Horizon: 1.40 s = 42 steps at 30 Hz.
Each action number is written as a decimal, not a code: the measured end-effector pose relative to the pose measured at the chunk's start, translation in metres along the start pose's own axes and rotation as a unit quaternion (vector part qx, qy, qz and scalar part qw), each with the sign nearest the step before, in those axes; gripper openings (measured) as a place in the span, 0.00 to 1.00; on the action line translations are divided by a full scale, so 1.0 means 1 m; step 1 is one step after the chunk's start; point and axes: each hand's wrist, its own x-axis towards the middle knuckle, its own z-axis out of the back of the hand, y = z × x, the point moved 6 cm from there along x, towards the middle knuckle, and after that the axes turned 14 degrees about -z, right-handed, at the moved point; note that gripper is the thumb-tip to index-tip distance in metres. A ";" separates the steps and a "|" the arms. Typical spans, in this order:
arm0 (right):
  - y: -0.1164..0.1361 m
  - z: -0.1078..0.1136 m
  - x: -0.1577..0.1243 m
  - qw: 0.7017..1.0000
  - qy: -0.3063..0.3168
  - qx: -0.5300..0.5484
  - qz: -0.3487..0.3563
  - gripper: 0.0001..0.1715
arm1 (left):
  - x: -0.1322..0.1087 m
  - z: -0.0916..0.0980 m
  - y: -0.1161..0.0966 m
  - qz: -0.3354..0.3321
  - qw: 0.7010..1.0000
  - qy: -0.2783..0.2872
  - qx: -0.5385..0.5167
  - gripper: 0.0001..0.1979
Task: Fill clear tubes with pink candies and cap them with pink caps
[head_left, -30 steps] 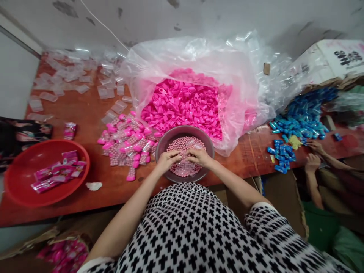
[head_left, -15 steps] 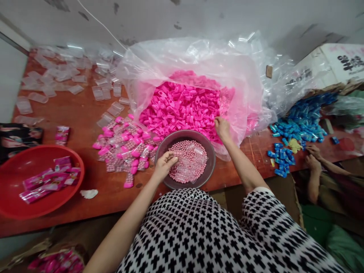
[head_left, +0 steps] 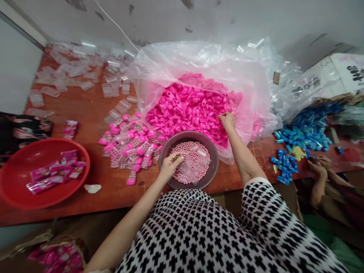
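My left hand [head_left: 170,166] is closed in a pinch over the left side of a dark round bowl [head_left: 215,163]. A small clear plastic container, partly hidden by the fingers, seems to be in that pinch. Pink beads [head_left: 189,146] fill the bowl, with clear containers lying among them. My right hand [head_left: 228,121] is at the right edge of a heap of bright pink plastic caps [head_left: 182,108]; its fingertips are pinched on a pink cap. Left of the bowl lies a pile of bead-filled containers with pink caps [head_left: 131,142].
A red basin [head_left: 17,193] holds several pink packets. Clear empty containers [head_left: 71,72] lie at the back left. A large plastic bag [head_left: 199,57] surrounds the caps. At the right, a co-worker's hands [head_left: 320,167] are beside blue pieces [head_left: 304,129].
The whole view has shifted slightly rightward across the picture. My right hand has turned a little at the edge of the cap heap. My left hand stays over the bowl.
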 end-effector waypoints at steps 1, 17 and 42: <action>-0.002 0.003 -0.002 0.999 0.008 0.040 0.007 0.11 | -0.001 -0.001 -0.002 0.001 1.000 -0.005 -0.009 0.24; -0.001 0.014 -0.196 0.789 0.361 0.486 0.102 0.20 | -0.006 -0.066 -0.038 -0.064 0.981 0.031 -0.180 0.19; 0.018 0.000 -0.243 0.877 0.276 0.135 0.371 0.19 | -0.005 -0.035 -0.039 -0.109 0.982 -0.020 -0.152 0.22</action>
